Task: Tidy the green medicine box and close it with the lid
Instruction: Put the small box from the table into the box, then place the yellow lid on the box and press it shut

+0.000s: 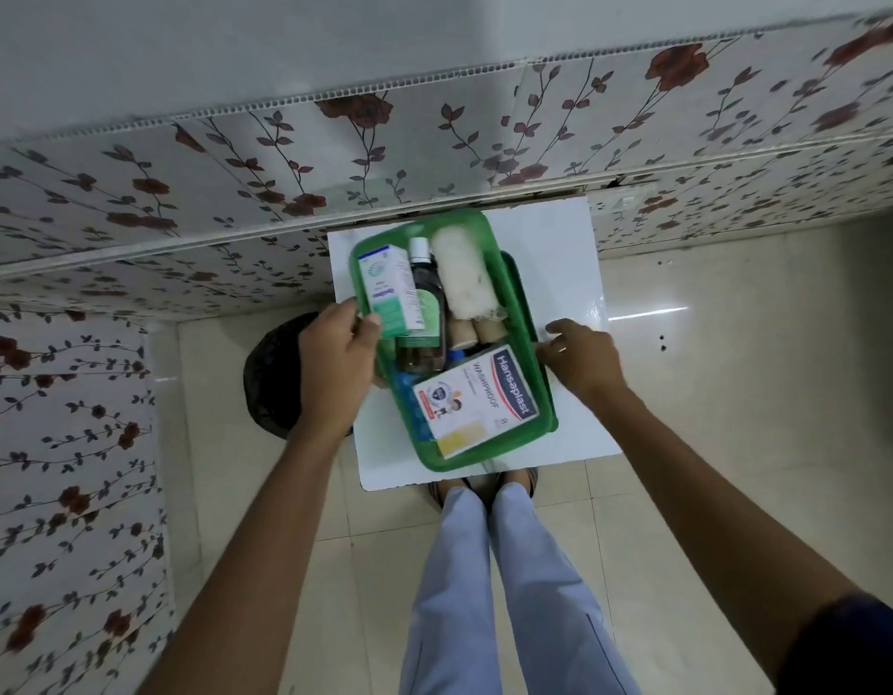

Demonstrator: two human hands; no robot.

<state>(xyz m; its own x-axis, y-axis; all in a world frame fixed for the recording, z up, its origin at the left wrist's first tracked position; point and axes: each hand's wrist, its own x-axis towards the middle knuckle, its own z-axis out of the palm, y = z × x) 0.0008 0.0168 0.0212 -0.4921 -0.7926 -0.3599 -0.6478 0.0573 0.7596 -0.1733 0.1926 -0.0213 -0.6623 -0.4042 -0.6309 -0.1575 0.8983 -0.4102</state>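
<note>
The green medicine box (547,408) stands open on a small white table (559,243). Inside lie a dark glass bottle (424,303), a white cotton roll (462,278), tan bandage rolls (479,331), a Hansaplast carton (477,398) and something blue (409,408). My left hand (334,363) grips the lower end of a white-and-green carton (389,288) over the box's left side. My right hand (582,358) rests at the box's right rim, fingers spread, touching a darker green edge (517,278) under the box; whether that is the lid I cannot tell.
A black round bin (269,378) sits on the tiled floor left of the table, partly behind my left arm. A flower-patterned wall runs behind and to the left. My legs and feet (484,494) stand at the table's near edge.
</note>
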